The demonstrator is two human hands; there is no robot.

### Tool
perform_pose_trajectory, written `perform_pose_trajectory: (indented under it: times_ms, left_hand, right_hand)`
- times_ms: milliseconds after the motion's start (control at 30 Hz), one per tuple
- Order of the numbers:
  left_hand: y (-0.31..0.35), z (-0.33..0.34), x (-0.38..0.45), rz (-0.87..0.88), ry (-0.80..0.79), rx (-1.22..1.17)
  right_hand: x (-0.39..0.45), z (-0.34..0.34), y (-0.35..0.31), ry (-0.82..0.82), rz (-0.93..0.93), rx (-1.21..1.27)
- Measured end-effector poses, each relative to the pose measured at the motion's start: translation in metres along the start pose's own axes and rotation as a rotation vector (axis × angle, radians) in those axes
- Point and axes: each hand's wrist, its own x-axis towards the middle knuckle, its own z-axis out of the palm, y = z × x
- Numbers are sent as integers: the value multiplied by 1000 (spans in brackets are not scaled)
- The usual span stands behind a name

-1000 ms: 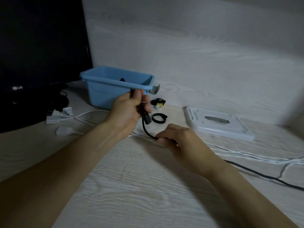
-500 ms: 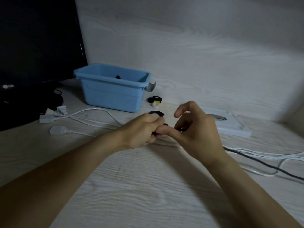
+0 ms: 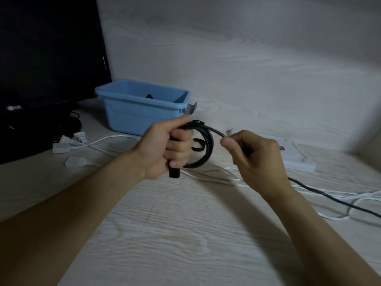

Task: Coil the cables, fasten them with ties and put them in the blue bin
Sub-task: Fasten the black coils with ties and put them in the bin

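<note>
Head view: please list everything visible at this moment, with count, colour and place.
black cable: one, black, partly coiled in the left hand, its tail trailing right across the desk
blue bin: one, light blue, back of the desk, something dark inside
cable ties: at least two, black, on the desk behind the coil
white cables: several, white, plugs left, strands running right
white flat device: one, white, right of the bin
monitor: one, black, far left
desk: one, pale woodgrain
left hand: grips the coil
right hand: pinches the cable's free run
</note>
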Motion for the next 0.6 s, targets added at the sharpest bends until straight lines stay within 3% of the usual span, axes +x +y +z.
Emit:
perform_pose_trajectory:
  times_ms: [133, 233, 467, 600]
  left_hand:
    - [4, -9, 0, 17, -37, -265]
    - [2, -9, 0, 43, -33, -338]
    - [14, -19, 1, 312, 296, -546]
    - [18, -26, 0, 352, 408, -633]
  right_hand:
    - [0, -1, 5, 21, 37, -10]
    - [0, 0, 7, 20, 51, -20]
    - [2, -8, 21, -137, 148, -247]
    - [0, -4, 20, -201, 131, -222]
